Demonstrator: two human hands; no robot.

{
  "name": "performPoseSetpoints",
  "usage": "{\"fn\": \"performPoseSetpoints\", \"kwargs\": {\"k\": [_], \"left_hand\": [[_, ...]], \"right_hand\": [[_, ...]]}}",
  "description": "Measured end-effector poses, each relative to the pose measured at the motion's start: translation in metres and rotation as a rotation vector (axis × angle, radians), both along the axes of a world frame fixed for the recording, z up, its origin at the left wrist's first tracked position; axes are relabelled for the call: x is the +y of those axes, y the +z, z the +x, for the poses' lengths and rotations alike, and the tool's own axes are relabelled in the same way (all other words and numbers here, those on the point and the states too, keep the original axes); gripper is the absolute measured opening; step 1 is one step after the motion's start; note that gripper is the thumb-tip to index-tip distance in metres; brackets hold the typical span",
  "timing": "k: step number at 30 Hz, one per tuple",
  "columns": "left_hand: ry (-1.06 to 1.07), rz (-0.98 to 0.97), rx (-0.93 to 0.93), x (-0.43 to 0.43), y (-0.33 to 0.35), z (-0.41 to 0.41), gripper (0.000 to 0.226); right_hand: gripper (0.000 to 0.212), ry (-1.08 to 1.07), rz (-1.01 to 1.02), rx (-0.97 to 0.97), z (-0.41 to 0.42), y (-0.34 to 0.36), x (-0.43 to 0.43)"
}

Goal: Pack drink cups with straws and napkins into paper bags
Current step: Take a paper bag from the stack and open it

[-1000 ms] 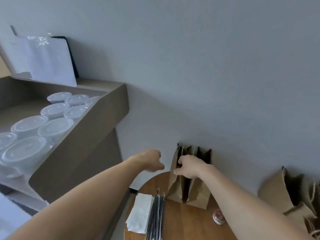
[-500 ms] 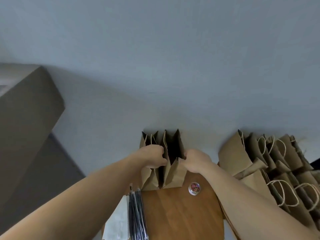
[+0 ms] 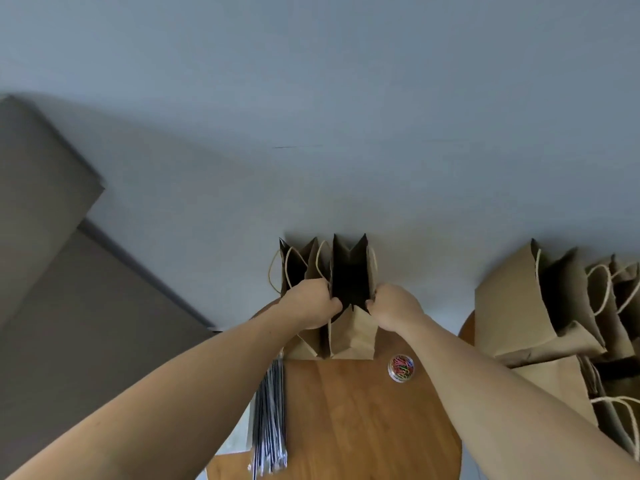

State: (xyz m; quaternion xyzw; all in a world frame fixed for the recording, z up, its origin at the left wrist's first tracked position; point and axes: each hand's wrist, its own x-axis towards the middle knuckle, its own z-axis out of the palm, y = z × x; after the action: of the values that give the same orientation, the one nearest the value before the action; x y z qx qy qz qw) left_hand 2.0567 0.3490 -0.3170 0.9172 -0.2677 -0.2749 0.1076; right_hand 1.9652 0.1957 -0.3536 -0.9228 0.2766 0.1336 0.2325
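Two brown paper bags stand side by side against the wall on a round wooden table point(image 3: 349, 420). The right bag point(image 3: 353, 336) gapes wide, its dark inside showing. My left hand point(image 3: 310, 304) pinches its left rim and my right hand point(image 3: 393, 306) pinches its right rim, holding the mouth apart. The left bag point(image 3: 294, 268) stands half open behind my left hand, its cord handles hanging out. A bundle of wrapped straws point(image 3: 268, 414) lies at the table's left edge. No cups or napkins are in view.
A small round tub of coloured paper clips point(image 3: 401, 367) sits right of the bags. A heap of more paper bags point(image 3: 540, 317) with cord handles fills the right side. A brown counter block point(image 3: 52, 237) stands at the left. The grey wall is close behind.
The view swung right and down, away from the shelf of lidded cups. Both hands have pulled the right bag's mouth wider; the right hand shifted from the bag's front to its right rim.
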Motion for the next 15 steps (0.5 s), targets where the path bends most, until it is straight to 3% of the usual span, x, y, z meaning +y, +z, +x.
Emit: {"fn": "performPoseSetpoints", "kwargs": {"k": [3, 9, 15], "left_hand": [[0.08, 0.0, 0.006, -0.003, -0.01, -0.007, 0.021], [0.162, 0.008, -0.024, 0.008, -0.02, -0.023, 0.026], [0.161, 0.032, -0.055, 0.043, -0.03, -0.045, 0.013]], "right_hand": [[0.01, -0.006, 0.029, -0.049, -0.004, -0.008, 0.0], [0.011, 0.0, 0.043, -0.135, -0.038, -0.014, 0.014], [0.019, 0.051, 0.061, -0.155, -0.093, -0.011, 0.039]]}}
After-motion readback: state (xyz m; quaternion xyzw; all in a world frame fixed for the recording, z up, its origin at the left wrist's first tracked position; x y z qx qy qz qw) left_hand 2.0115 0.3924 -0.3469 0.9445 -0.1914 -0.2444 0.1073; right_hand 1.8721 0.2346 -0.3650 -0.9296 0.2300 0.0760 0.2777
